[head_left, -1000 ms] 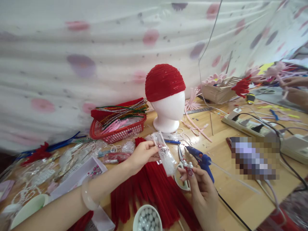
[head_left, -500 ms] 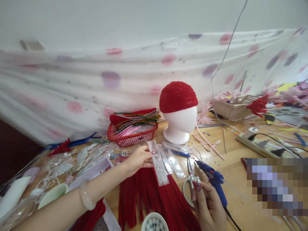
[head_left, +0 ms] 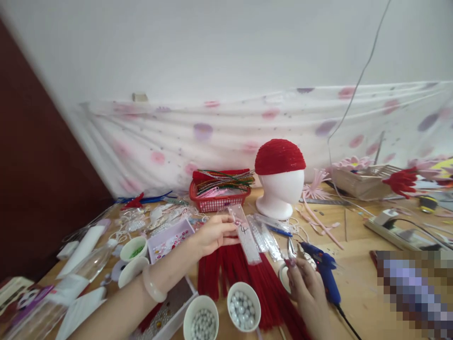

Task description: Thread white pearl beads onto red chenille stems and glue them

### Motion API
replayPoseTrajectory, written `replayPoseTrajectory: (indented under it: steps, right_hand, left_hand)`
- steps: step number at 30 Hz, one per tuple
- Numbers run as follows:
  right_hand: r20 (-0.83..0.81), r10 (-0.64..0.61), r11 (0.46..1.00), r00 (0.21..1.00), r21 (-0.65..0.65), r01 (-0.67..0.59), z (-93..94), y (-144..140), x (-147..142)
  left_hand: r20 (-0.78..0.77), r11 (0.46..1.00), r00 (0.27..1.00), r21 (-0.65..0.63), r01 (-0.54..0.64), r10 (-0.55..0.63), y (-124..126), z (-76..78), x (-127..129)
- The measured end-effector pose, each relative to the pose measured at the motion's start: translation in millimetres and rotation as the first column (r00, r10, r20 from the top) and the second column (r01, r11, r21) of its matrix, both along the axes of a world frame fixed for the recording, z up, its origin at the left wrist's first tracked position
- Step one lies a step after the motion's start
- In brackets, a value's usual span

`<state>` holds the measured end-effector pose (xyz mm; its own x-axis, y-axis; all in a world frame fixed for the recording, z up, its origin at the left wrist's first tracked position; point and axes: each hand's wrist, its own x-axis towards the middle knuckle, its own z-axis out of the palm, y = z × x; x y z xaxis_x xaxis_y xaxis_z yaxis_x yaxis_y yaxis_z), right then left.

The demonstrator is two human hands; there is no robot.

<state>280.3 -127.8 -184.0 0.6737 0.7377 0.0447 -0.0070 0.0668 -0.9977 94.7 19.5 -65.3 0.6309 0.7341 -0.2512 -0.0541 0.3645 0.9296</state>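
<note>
Clear bead packet (head_left: 245, 231) still pinched, hands (head_left: 212, 232) lower

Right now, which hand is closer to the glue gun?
Right. The right hand sits just beside the glue gun, at its left. The left hand is farther left, holding a clear packet over the red stems.

The left hand (head_left: 212, 233) has drawn the packet (head_left: 245, 231) left, away from the glue gun (head_left: 323, 271). More packets (head_left: 265, 236) now lie exposed beside it.
</note>
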Motion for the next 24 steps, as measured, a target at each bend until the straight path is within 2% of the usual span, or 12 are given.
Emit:
replayPoseTrajectory:
  steps: [2,4,8,12,17,24]
  right_hand:
    - [-0.179,0.134,0.991,0.975,0.044,-0.128,2.1,1.1,-1.9]
    - [-0.263,0.228,0.973,0.937,0.093,-0.210,8.5,2.4,-5.6]
    - [-0.320,0.359,0.932,0.877,0.184,-0.314,37.1,5.0,-21.2]
    - [-0.254,0.428,0.899,0.867,0.221,-0.379,69.9,8.5,-41.6]
    - [-0.148,0.429,0.880,0.891,0.291,-0.375,95.5,15.0,-55.9]
    - [-0.033,0.434,0.866,0.900,0.293,-0.406,110.5,26.5,-69.4]
  left_hand:
    - [0.017,0.996,0.999,0.087,-0.029,0.027,-9.1,10.1,-16.4]
    - [0.024,0.984,0.998,0.170,-0.055,0.051,-15.8,19.9,-30.3]
    - [0.018,0.966,0.999,0.253,-0.054,0.051,-22.6,36.0,-46.5]
    - [0.012,0.960,0.999,0.278,-0.035,0.033,-29.0,44.3,-48.8]
    - [-0.005,0.957,1.000,0.288,-0.015,0.017,-48.0,43.2,-43.5]
    - [-0.010,0.945,0.997,0.320,-0.075,0.082,-81.4,21.5,-46.2]
